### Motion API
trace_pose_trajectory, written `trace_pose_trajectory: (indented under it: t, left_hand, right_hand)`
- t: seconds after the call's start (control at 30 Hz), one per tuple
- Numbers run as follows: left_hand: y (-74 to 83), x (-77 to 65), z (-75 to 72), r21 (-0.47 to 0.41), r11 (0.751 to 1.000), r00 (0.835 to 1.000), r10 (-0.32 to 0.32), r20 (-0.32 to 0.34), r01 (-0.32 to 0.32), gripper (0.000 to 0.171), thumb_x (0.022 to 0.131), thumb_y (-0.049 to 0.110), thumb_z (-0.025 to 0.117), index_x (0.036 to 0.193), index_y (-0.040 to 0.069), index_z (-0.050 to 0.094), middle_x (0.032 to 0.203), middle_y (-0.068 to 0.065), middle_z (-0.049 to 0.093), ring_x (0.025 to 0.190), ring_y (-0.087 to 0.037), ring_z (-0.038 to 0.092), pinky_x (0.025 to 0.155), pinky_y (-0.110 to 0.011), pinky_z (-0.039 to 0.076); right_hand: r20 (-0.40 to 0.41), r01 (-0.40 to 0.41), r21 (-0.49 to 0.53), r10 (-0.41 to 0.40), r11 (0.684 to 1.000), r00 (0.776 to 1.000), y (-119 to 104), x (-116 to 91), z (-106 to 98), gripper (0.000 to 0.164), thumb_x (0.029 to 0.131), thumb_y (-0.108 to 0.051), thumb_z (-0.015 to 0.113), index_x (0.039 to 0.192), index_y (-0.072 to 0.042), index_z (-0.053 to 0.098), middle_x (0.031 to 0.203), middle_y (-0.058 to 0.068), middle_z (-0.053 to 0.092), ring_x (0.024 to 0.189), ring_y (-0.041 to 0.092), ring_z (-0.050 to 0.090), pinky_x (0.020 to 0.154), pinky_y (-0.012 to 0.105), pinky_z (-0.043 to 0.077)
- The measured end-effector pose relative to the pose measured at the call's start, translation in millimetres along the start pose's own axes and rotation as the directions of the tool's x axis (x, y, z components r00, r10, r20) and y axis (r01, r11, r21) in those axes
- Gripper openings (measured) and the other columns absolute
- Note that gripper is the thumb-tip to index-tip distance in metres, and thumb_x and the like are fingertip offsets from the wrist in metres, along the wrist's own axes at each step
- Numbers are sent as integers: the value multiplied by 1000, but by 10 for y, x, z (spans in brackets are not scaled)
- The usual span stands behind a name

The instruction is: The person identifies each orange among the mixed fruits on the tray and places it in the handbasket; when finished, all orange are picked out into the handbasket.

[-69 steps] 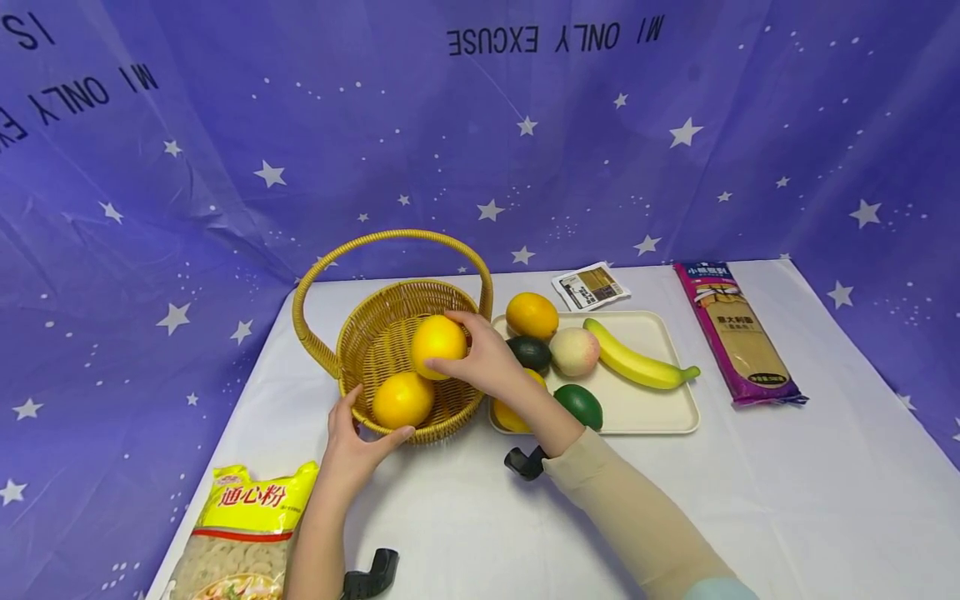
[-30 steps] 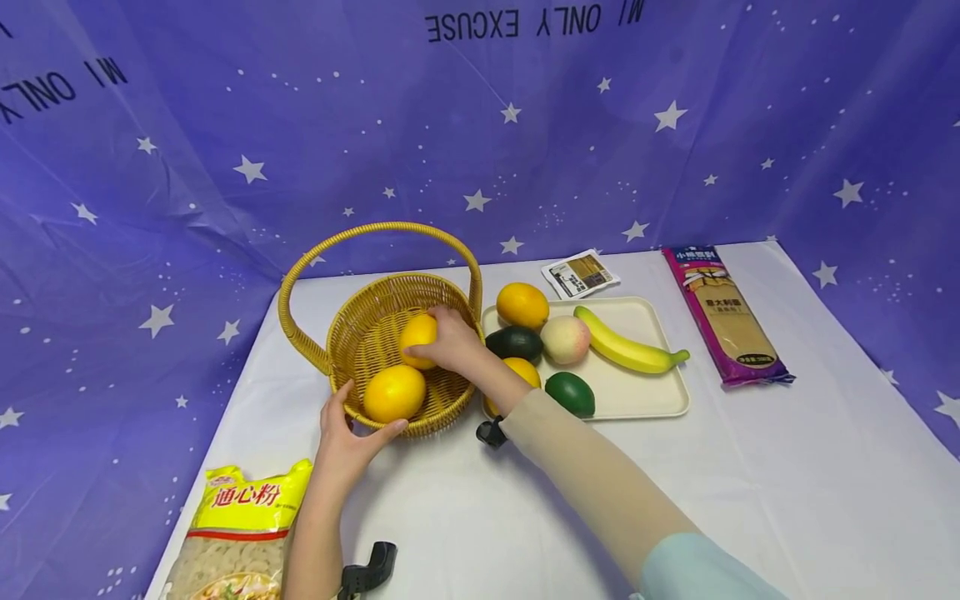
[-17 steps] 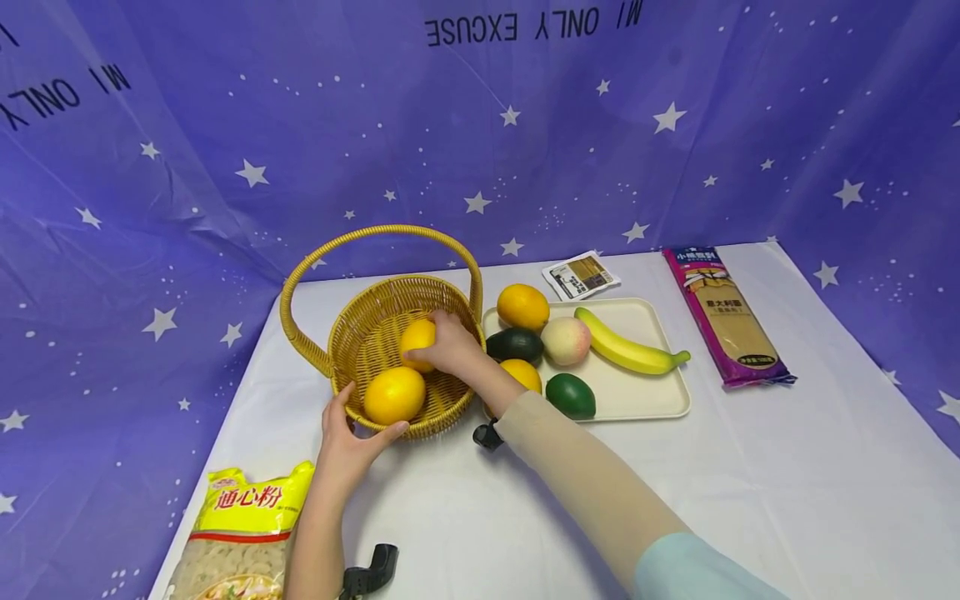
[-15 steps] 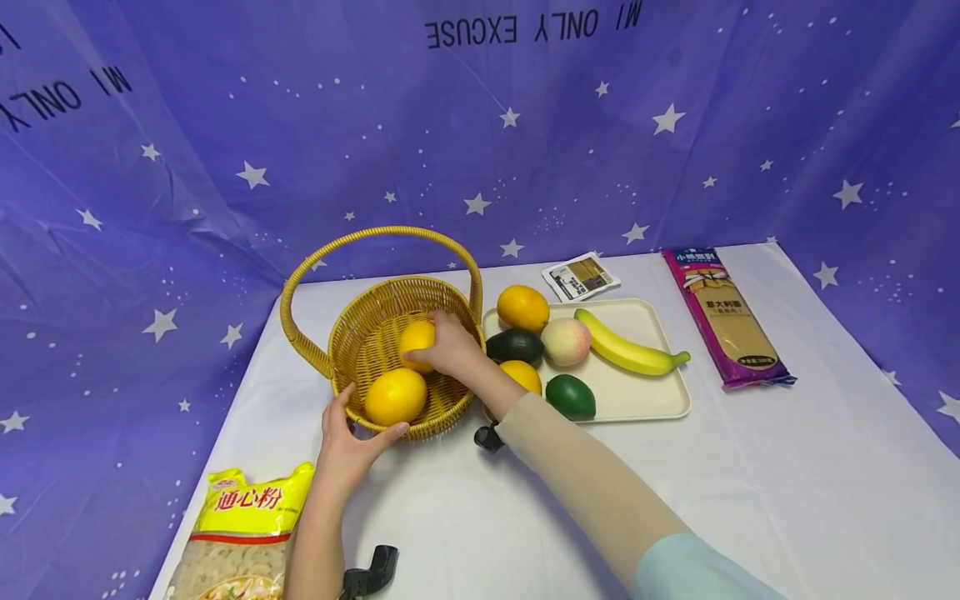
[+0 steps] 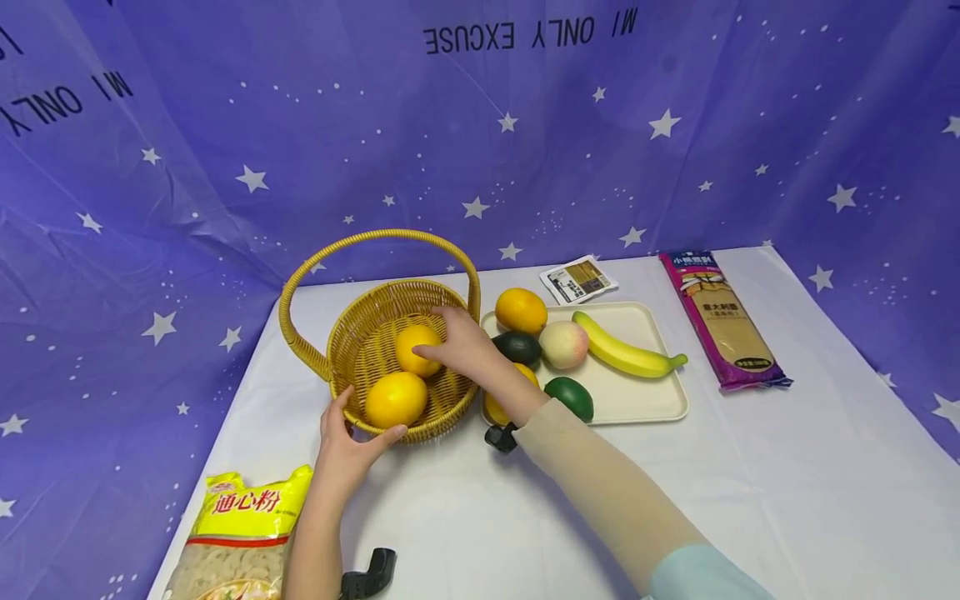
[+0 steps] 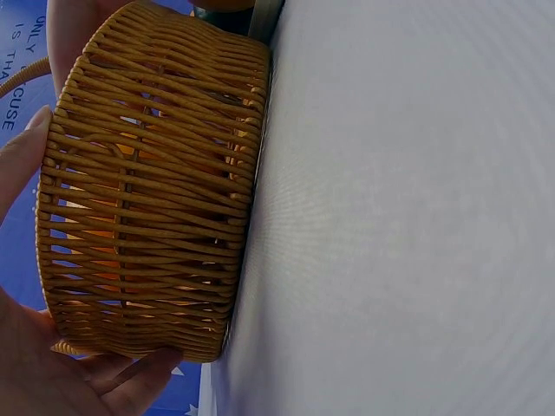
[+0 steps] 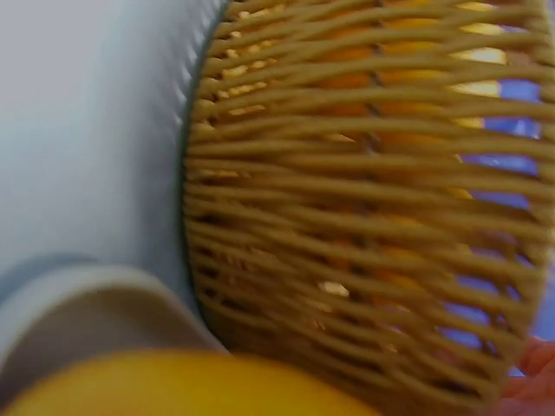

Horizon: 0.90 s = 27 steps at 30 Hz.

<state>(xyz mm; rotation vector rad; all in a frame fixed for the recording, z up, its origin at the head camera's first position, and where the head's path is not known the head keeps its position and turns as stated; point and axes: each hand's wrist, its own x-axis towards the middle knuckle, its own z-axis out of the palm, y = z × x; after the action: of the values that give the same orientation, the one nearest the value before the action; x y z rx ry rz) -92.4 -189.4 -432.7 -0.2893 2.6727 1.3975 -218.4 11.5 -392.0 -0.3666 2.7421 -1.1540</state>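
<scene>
Where the right fingers (image 5: 448, 317) spread, yellow fruit (image 5: 412, 345) lies beside them.

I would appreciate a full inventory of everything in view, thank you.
Basket: 1, brown wicker, left of centre
Basket fruits: 2, golden, inside basket
Tray: 1, cream, right of basket
Oval fruits: 2, golden, tray's left side
Dark fruit: 1, blackish green, between them
Green fruit: 1, deep green, tray's near edge
Peach: 1, pale pink, beside dark fruit
Banana: 1, yellow, across tray
Sachet: 1, white and brown, behind tray
Long packet: 1, purple and tan, far right
Pasta bag: 1, yellow and clear, near left
Tablecloth: 1, white, underneath
Backdrop: 1, starry purple, behind
Wrist fittings: 2, black, beside wrists
Sleeve: 1, beige and blue, near right
Left hand: 1, bare, holding basket rim
Right hand: 1, bare, over basket
</scene>
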Motion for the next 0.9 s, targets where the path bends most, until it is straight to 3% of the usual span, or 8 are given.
trace_pose_trajectory:
  t: [0.4, 0.6, 0.9]
  left_hand:
    - [-4, -3, -8, -1, 1000, 1000, -7, 7, 7, 115, 76, 57, 75, 155, 14, 5, 157, -21, -1, 141, -42, 18, 111, -54, 23]
    - [-11, -3, -6, 1, 1000, 1000, -3, 1, 3, 114, 76, 56, 75, 155, 15, 5, 157, -21, 0, 141, -42, 18, 111, -54, 24]
    - [-20, 14, 6, -1, 1000, 1000, 6, -6, -6, 114, 76, 56, 76, 155, 14, 5, 156, -22, 2, 140, -43, 20, 111, -53, 25]
  right_hand:
    - [-32, 49, 56, -48, 997, 998, -13, -246, -415, 70, 83, -46, 73, 140, -15, 48, 142, 6, 46, 128, 24, 45, 104, 41, 39]
    - [-74, 85, 156, -74, 984, 995, 10, -383, -659, 68, 82, -43, 75, 138, -14, 50, 129, 5, 54, 112, 26, 54, 91, 38, 47]
    - [-148, 34, 260, 5, 965, 989, 195, -500, -970, 69, 79, -48, 76, 139, -25, 50, 132, 1, 54, 113, 24, 56, 92, 40, 49]
